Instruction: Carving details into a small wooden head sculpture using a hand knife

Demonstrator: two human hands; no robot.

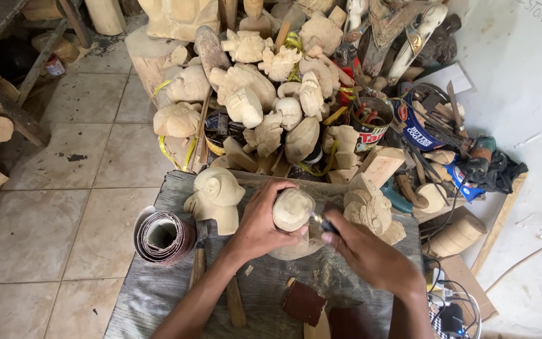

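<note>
My left hand (260, 221) grips a pale, rounded wood carving (292, 209) and holds it upright on the grey workbench (158, 282). My right hand (365, 250) is closed around a small dark-handled carving tool (325, 223), whose tip touches the carving's right side. A carved wooden head (216, 196) stands just left of my left hand. An ornate carved piece (370, 208) sits just right of the tool.
A roll of sandpaper (163, 236) lies at the bench's left edge, with a reddish sandpaper scrap (304, 303) and wooden-handled tools (236, 304) near the front. Behind the bench rises a heap of unfinished carvings (265, 94); tins, tools and cables crowd the right. Tiled floor (64, 207) lies left.
</note>
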